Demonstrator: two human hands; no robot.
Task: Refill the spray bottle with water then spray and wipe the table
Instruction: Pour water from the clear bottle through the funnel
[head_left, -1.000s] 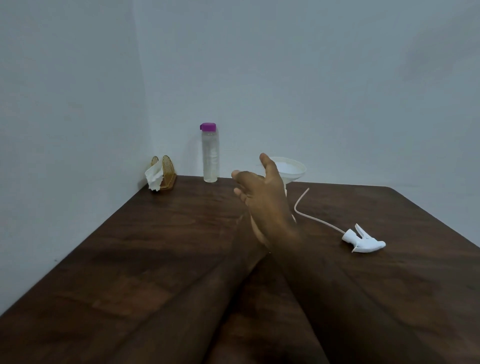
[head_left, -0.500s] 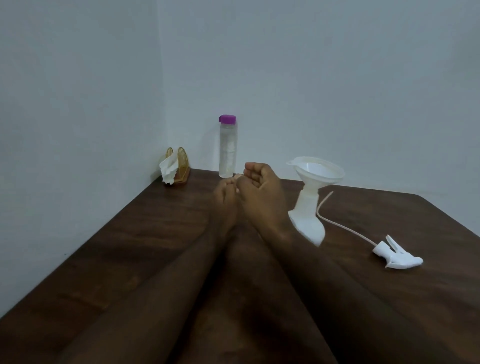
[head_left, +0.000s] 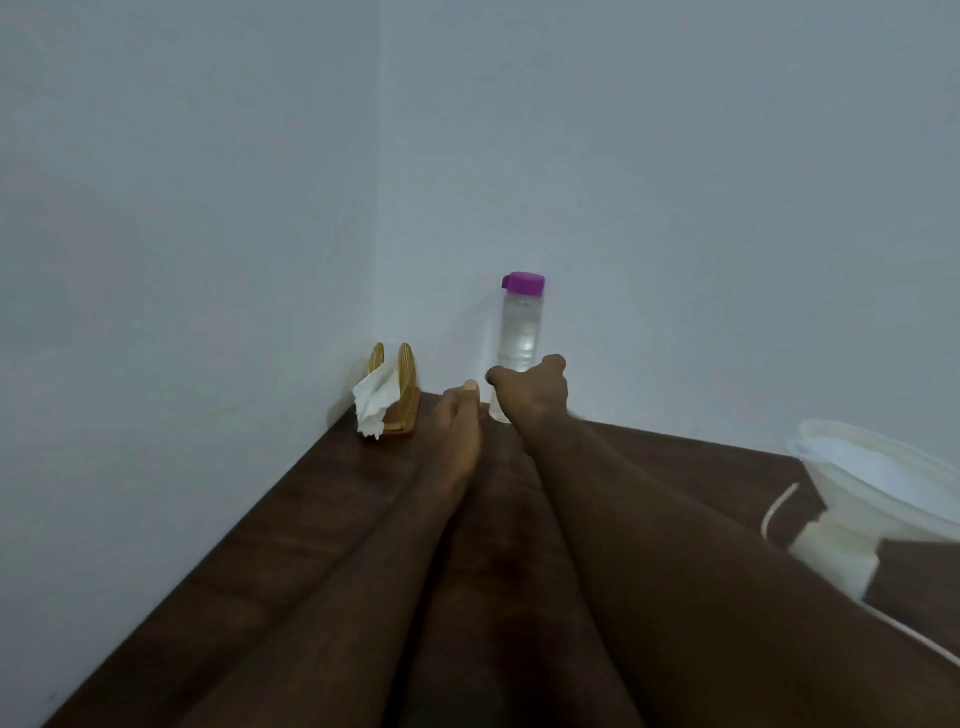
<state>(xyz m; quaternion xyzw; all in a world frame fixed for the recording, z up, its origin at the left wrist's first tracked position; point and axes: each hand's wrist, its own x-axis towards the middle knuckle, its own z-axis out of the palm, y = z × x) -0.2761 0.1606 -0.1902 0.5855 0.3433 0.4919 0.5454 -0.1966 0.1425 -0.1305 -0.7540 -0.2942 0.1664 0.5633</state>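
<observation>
Water bottle (head_left: 521, 327) stands upright at the desk's (head_left: 311, 519) far edge, just beyond the nearer right hand (head_left: 532, 395), thumb and fingers spread either side; left hand (head_left: 460, 421) straight-fingered beside.

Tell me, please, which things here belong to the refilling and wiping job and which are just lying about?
For the job: water bottle, funnel, spray bottle, its tube, tissues, table.
Just lying about: the tissue holder.
</observation>
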